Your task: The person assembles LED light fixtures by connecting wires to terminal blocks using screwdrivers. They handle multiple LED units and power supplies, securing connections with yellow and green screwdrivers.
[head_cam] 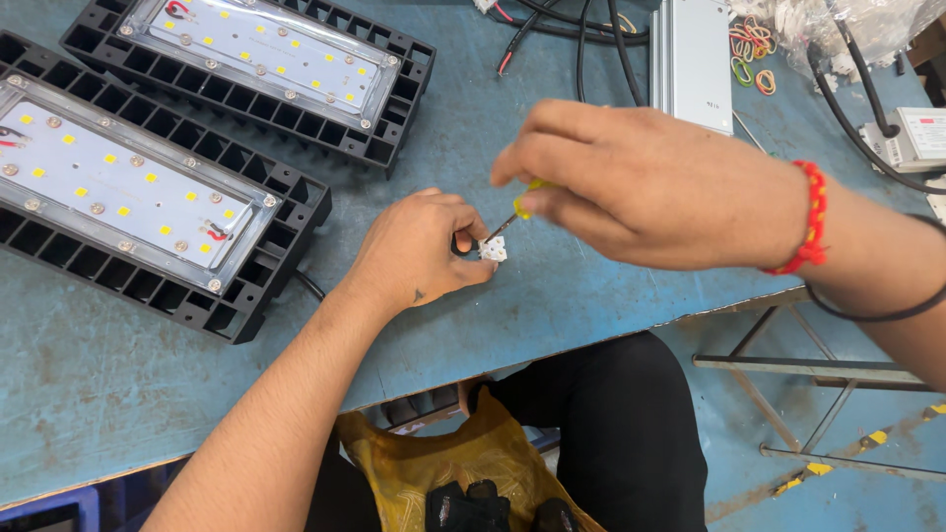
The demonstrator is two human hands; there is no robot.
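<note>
My left hand (419,251) pinches a small white terminal block (494,250) against the blue table (552,296). A black cable runs under that hand. My right hand (641,182), with a red bead bracelet at the wrist, grips a small yellow-handled screwdriver (517,209). Its metal tip touches the top of the white block. Most of the screwdriver handle is hidden inside my fingers.
Two black-framed LED floodlight panels (128,187) (261,59) lie at the left and back. A grey metal driver box (693,59), black cables (581,30), rubber bands (754,49) and a white driver (916,138) sit at the back right. A yellow bag (443,463) lies on my lap below the table edge.
</note>
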